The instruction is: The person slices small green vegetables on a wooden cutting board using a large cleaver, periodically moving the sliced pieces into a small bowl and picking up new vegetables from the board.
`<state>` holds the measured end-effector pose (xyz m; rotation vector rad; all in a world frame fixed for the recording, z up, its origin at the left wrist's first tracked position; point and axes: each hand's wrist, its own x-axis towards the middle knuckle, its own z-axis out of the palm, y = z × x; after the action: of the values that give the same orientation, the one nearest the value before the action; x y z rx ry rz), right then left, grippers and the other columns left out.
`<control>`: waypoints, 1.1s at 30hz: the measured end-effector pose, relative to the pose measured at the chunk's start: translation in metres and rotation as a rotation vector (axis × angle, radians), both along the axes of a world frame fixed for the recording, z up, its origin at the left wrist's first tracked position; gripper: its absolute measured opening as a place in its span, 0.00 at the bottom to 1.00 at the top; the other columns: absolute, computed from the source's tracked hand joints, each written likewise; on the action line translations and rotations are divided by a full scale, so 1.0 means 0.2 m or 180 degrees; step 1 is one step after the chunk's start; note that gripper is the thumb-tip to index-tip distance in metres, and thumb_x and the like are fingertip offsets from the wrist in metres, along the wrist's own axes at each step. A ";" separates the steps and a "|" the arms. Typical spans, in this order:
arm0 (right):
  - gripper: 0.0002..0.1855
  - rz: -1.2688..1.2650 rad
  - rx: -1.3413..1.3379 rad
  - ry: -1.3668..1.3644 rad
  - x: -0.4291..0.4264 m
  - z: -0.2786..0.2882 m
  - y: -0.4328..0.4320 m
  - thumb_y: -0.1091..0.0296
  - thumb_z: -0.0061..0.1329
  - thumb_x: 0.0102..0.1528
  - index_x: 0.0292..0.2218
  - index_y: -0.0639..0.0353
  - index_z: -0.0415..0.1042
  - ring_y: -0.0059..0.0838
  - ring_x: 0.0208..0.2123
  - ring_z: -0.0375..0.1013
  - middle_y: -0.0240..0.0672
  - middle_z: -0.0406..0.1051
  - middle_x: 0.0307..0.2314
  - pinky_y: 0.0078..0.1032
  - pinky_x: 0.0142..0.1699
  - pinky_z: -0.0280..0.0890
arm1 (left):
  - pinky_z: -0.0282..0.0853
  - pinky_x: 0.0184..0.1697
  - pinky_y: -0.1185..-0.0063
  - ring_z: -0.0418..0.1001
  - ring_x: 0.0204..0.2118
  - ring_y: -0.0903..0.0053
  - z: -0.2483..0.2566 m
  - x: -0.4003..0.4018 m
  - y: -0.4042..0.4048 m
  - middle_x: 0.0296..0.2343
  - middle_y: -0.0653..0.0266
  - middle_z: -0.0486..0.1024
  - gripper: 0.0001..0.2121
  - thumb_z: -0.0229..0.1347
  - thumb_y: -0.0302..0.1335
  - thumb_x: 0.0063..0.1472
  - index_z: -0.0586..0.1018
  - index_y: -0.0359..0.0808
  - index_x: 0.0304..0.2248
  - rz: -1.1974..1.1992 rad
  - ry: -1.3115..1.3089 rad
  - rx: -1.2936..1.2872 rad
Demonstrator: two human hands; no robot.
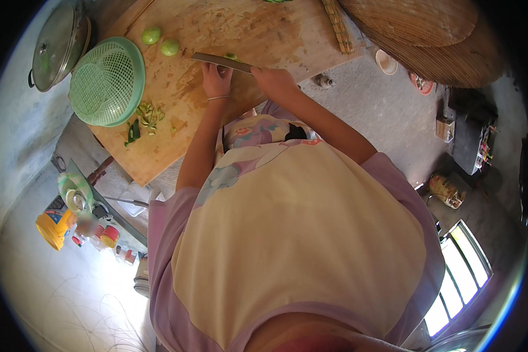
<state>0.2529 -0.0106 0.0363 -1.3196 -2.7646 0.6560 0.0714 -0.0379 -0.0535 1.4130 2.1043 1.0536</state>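
My right hand (276, 83) grips one end of a wide-bladed knife (222, 60), whose blade reaches left past my left hand (216, 80). The fingers of my left hand are curled just below the blade, around something small and dark that the blade partly hides. A small green piece (231, 56) lies beyond the knife on the wooden board (176, 99). Two round pale green vegetables (151, 35) sit farther to the left. Green peelings (148, 115) and a dark green piece (133, 133) are near the board's left side.
Beside the peelings stands a green plastic colander (108, 83); a lidded metal pan (55, 48) is behind it. A bundle of bound straw (338, 26) lies at the board's far right, near large ribbed woven trays (427, 39). Containers crowd a shelf (119, 224) at lower left.
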 end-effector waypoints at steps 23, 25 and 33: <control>0.09 -0.0087 -0.0067 0.0683 -0.01 -0.11 0.19 0.67 0.40 0.51 0.34 0.58 0.68 0.45 0.23 0.73 0.44 0.72 0.21 0.41 0.26 0.66 | 0.71 0.34 0.77 0.73 0.30 0.71 -0.01 0.04 -0.04 0.35 0.57 0.67 0.18 0.62 0.33 0.50 0.73 0.34 0.39 0.0075 -0.0086 0.0390; 0.09 0.0027 -0.0020 0.0536 0.00 -0.05 0.17 0.67 0.41 0.51 0.34 0.58 0.68 0.45 0.24 0.72 0.43 0.72 0.21 0.41 0.27 0.66 | 0.71 0.33 0.77 0.73 0.30 0.71 -0.02 0.03 -0.04 0.35 0.57 0.67 0.18 0.62 0.32 0.50 0.73 0.33 0.38 0.0066 -0.0043 0.0335; 0.07 0.0168 0.0061 0.0172 0.00 -0.02 0.10 0.70 0.42 0.50 0.32 0.59 0.66 0.44 0.22 0.72 0.40 0.70 0.19 0.38 0.26 0.67 | 0.71 0.34 0.74 0.72 0.33 0.64 -0.09 0.02 -0.04 0.37 0.56 0.67 0.17 0.62 0.29 0.47 0.70 0.34 0.35 0.0030 -0.0240 0.0478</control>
<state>0.2530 0.0086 0.0327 -1.2107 -2.7642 0.6556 0.0756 -0.0461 -0.0720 1.4090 2.0169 1.2717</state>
